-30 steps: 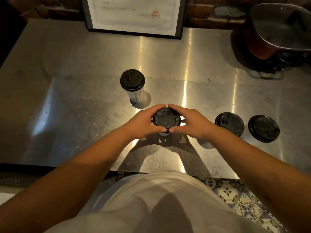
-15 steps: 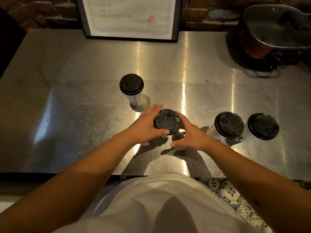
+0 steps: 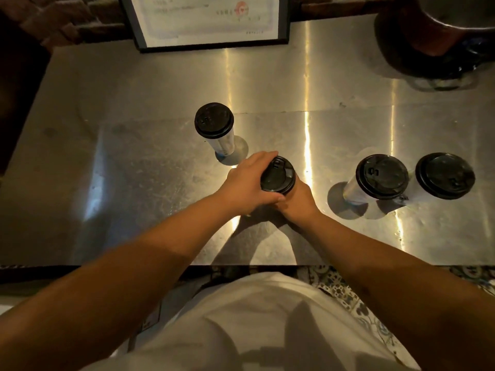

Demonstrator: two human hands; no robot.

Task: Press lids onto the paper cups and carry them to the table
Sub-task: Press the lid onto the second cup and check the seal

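Note:
A paper cup with a black lid (image 3: 278, 175) stands at the middle of the steel counter (image 3: 134, 183). My left hand (image 3: 247, 183) curls round the left rim of that lid, thumb at its near edge. My right hand (image 3: 297, 200) sits lower, wrapped round the cup's body under the lid; its fingers are mostly hidden. A second lidded cup (image 3: 214, 121) stands just behind and to the left. Two more lidded cups (image 3: 381, 176) (image 3: 446, 175) stand side by side at the right.
A framed document (image 3: 206, 20) leans against the brick wall at the back. A dark pot on a stand (image 3: 442, 33) fills the back right corner. The counter's front edge (image 3: 107, 266) runs just before my body, with patterned floor tiles (image 3: 348, 287) below.
My right hand dropped from the lid's rim to the cup's body beneath it. My left hand stayed on the lid. The view moved closer to the counter.

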